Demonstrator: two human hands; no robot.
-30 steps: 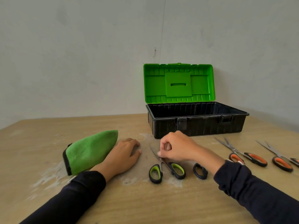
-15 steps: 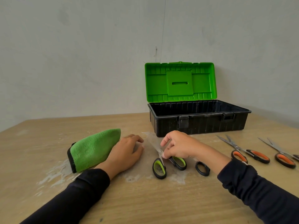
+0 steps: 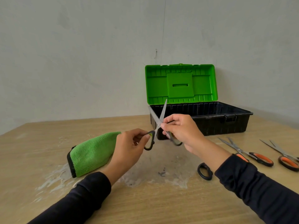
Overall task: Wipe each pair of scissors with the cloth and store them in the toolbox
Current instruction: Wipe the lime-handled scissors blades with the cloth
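Two hands hold one pair of green-handled scissors (image 3: 159, 122) up above the table (image 3: 145, 204), blades apart and pointing to 12 o'clock. At 9 o'clock lies the soft green cloth (image 3: 92, 152). Next, the left hand (image 3: 127, 151) pinches one handle loop. The right hand (image 3: 181, 131) curls round the other. Scissors look hard, light and sharp, so the loops are the safe place to hold. At 1 o'clock the toolbox (image 3: 226, 120) stands open. At 3 o'clock two orange-handled scissors (image 3: 252, 155) lie flat. Behind is a plain grey wall (image 3: 80, 54).
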